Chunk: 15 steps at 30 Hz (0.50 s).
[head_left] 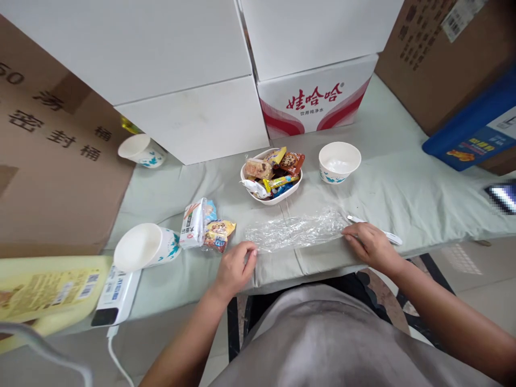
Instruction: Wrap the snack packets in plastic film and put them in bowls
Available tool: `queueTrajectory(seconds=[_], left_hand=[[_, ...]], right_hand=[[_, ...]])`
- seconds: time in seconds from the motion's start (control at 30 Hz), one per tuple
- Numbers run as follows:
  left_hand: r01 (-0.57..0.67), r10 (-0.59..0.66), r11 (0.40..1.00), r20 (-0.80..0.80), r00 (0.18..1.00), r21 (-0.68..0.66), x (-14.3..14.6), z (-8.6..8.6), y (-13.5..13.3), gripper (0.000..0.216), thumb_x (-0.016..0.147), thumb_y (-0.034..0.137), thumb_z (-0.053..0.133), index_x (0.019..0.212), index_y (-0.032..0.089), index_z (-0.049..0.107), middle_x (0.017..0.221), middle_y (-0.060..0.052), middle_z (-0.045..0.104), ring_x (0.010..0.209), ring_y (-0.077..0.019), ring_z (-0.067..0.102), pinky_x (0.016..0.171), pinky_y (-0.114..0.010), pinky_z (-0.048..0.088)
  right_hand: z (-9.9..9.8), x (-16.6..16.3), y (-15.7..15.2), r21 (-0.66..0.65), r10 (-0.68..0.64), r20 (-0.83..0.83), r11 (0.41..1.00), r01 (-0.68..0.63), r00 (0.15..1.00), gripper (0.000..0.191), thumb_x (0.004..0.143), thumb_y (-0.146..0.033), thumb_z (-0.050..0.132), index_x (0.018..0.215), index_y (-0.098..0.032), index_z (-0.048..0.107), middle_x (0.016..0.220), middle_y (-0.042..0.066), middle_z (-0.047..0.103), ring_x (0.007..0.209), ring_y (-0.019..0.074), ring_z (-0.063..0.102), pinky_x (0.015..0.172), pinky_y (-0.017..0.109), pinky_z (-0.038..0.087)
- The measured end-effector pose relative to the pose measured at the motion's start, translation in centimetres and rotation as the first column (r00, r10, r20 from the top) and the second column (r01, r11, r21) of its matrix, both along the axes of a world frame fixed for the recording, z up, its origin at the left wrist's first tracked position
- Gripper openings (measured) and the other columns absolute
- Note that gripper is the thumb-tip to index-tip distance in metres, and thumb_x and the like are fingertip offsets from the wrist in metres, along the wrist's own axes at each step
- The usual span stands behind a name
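A crumpled strip of clear plastic wrap lies stretched across the table's front between my hands. Its left end is pinched between the thumb and fingers of my left hand. My right hand closes on the other end. A white utility knife lies partly behind my right hand. Just beyond the wrap stands a white bowl heaped with wrapped snacks. To the left of my left hand, several snack packets rest beside a white packet.
A paper cup with clear plastic inside stands at the back right. Another paper cup tilts at the left, near a power bank and a yellow jug. White boxes line the back; a blue container is at right.
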State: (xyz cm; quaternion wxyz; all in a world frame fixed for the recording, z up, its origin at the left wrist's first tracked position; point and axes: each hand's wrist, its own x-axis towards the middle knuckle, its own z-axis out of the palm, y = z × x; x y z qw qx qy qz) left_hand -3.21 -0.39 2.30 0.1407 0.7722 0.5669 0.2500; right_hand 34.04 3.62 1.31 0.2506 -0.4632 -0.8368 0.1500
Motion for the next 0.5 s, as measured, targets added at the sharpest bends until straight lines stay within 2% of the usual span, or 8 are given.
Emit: queueTrajectory(seconds=[0.07,0.13,0.23,0.37,0.43,0.5], left_hand=[[-0.139,0.139,0.99,-0.012,0.99,-0.035,0.4,-0.2,0.8,0.017,0.093,0.029,0.043,0.091,0.02,0.057,0.075,-0.002,0.068,0.067,-0.0159,0.066,0.066,-0.027,0.051],[-0.26,0.258,0.964,-0.048,0.965,-0.058,0.9,-0.6,1.7,0.018,0.093,0.031,0.043,0.093,0.02,0.057,0.076,-0.002,0.069,0.068,-0.0169,0.067,0.066,-0.027,0.049],[-0.37,0.354,0.927,-0.188,0.916,-0.056,1.7,-1.2,2.9,0.019,0.093,0.031,0.045,0.098,0.019,0.058,0.084,-0.006,0.071,0.076,-0.0204,0.068,0.068,-0.028,0.048],[-0.41,0.36,0.911,-0.402,0.842,-0.042,2.4,-1.3,3.5,0.023,0.093,0.03,0.046,0.106,0.018,0.06,0.085,-0.007,0.071,0.074,-0.0221,0.066,0.066,-0.03,0.046],[-0.38,0.354,0.925,-0.435,0.828,0.031,2.7,-0.9,3.5,0.023,0.093,0.029,0.048,0.106,0.016,0.061,0.087,-0.009,0.069,0.079,-0.024,0.065,0.069,-0.032,0.047],[-0.323,0.362,0.932,-0.405,0.84,0.162,3.3,-0.3,3.2,0.022,0.092,0.028,0.049,0.103,0.015,0.063,0.093,-0.013,0.066,0.088,-0.0269,0.062,0.077,-0.036,0.047]], right_hand=[[-0.3,-0.8,0.7,-0.017,-0.151,0.039,0.988,0.152,0.988,0.024,0.098,-0.032,0.04,0.098,-0.02,0.061,0.092,0.007,0.072,0.085,0.0205,0.068,0.077,0.034,0.051],[-0.6,-1.6,1.5,-0.016,-0.265,0.09,0.963,0.268,0.96,0.028,0.098,-0.032,0.037,0.101,-0.019,0.062,0.097,0.008,0.072,0.086,0.0206,0.068,0.074,0.032,0.049],[-0.9,-2.8,2.4,0.006,-0.322,0.227,0.944,0.329,0.919,0.032,0.099,-0.033,0.035,0.104,-0.018,0.063,0.099,0.008,0.071,0.081,0.0207,0.067,0.066,0.03,0.044],[-1.0,-3.4,2.6,0.036,-0.291,0.406,0.952,0.303,0.866,0.036,0.1,-0.035,0.035,0.101,-0.017,0.065,0.088,0.008,0.068,0.071,0.0206,0.062,0.06,0.03,0.038],[-0.9,-3.4,2.5,0.093,-0.292,0.38,0.956,0.278,0.878,0.035,0.099,-0.034,0.037,0.104,-0.015,0.066,0.092,0.011,0.066,0.08,0.023,0.061,0.067,0.032,0.041],[-0.7,-3.3,2.4,0.158,-0.284,0.306,0.956,0.246,0.908,0.033,0.097,-0.034,0.042,0.109,-0.013,0.064,0.102,0.014,0.065,0.093,0.0262,0.058,0.078,0.036,0.044]])
